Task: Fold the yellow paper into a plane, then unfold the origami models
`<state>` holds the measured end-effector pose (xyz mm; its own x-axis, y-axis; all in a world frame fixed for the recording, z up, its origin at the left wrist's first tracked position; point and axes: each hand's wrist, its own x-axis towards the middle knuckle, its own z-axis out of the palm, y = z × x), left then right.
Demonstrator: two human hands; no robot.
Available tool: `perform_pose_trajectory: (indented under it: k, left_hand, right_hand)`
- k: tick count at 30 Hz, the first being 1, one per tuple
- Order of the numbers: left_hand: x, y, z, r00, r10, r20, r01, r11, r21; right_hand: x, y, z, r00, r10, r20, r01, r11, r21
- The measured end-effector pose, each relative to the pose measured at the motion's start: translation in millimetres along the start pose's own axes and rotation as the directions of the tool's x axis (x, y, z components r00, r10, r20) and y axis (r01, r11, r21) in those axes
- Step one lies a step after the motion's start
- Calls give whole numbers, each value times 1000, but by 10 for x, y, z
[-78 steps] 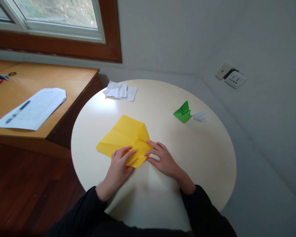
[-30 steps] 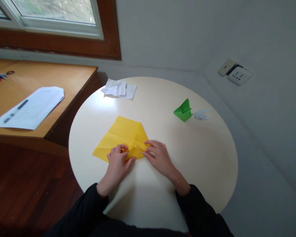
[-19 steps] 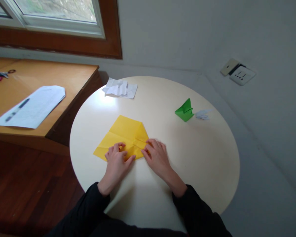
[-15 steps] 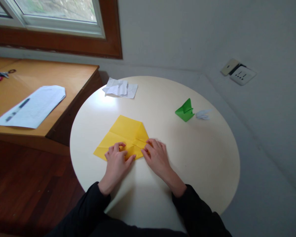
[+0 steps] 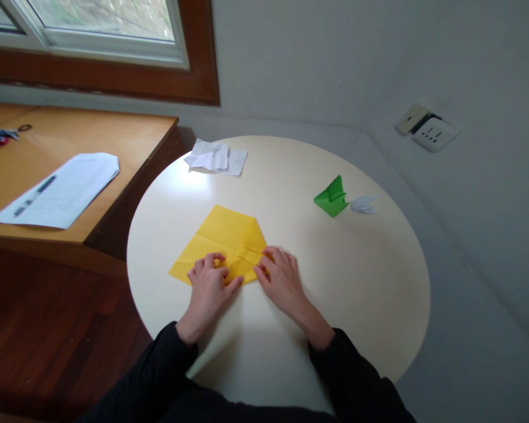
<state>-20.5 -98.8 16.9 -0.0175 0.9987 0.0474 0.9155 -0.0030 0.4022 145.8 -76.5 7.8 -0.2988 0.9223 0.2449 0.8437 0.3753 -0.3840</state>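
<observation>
A creased sheet of yellow paper [image 5: 223,232] lies on the round white table, with narrow folds near its right corner. On its near edge my left hand [image 5: 210,289] rests with curled fingers, its thumb close to the paper's border, holding the sheet. My right hand [image 5: 282,281] pinches the folded right corner between thumb and fingers; the fingertips partly hide that corner. Farther off to the right stands a folded green paper piece [image 5: 332,198], beside a small folded white paper piece [image 5: 363,204].
White creased papers [image 5: 216,158] lie at the far left rim of the round table [image 5: 357,305]. On the wooden desk [image 5: 127,135] to the left are printed sheets [image 5: 77,185] with a pen [image 5: 35,195] and scissors [image 5: 2,136]. A wall socket [image 5: 435,134] is at right.
The view has shifted very slightly. Both hands keep nearly the same place on the yellow paper, and its folds look the same.
</observation>
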Motion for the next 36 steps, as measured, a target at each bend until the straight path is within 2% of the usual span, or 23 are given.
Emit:
perform_pose_trajectory:
  k: [4,8,11,14,20,23,27,30,36]
  left_hand:
    - [-12,-7,0,1000,-18,-8,18,1000,-21]
    - [-40,-50,1,998,-31,-62,22,989,-146]
    - [-74,-86,0,996,16,-84,-37,965,-259]
    - [-131,-107,12,990,114,-85,-135,945,-298]
    - [-279,-115,76,955,288,-76,-296,945,-138]
    - [-338,-98,79,944,322,-72,-325,945,-36]
    - [-392,-67,58,944,317,-95,-314,949,43]
    - [-392,-65,48,952,291,-95,-291,957,17]
    - [-285,-95,48,982,161,-95,-173,976,-133]
  right_hand:
    - [8,-8,2,1000,20,13,-21,1000,3]
    - [5,22,-8,1000,15,23,-16,998,61]
    - [-20,91,-36,999,-39,36,33,987,156]
    - [-67,184,-66,991,-125,43,112,969,221]
    - [-171,278,-79,964,-257,64,232,937,263]
    - [-213,225,-91,942,-335,8,326,923,207]
    - [-244,129,-110,891,-451,-52,453,874,178]
    - [-229,102,-101,904,-426,-39,422,873,244]
    - [-105,47,-72,966,-259,-8,246,903,352]
